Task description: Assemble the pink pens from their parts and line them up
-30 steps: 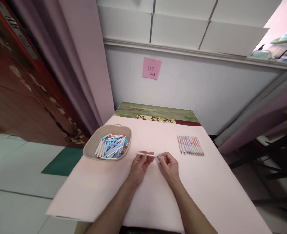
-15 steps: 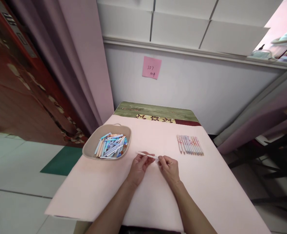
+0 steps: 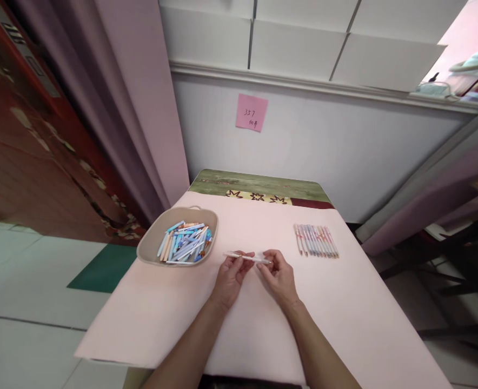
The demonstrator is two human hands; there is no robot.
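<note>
My left hand (image 3: 228,278) pinches a slim whitish pen (image 3: 259,260) between thumb and fingers, holding it nearly level above the table. The pen's right end reaches toward my right hand (image 3: 280,278). Thumb and forefinger of that hand are spread around this end and do not appear to grip it. To the left stands a beige basket (image 3: 147,246) with a heap of blue, white and tan pen parts (image 3: 186,243). On the right lies a neat row of several finished-looking pens (image 3: 316,241), side by side.
Pale pink paper (image 3: 255,335) covers most of the table, with a green wood-patterned strip (image 3: 263,182) at its far edge. A wall (image 3: 206,124) bearing a pink note (image 3: 251,112) rises behind. Purple curtains (image 3: 141,97) hang to the left.
My right hand's fingers have opened from their pinch on the pen's right end, baring its tip. The left hand keeps its hold, the pen shifted slightly left.
</note>
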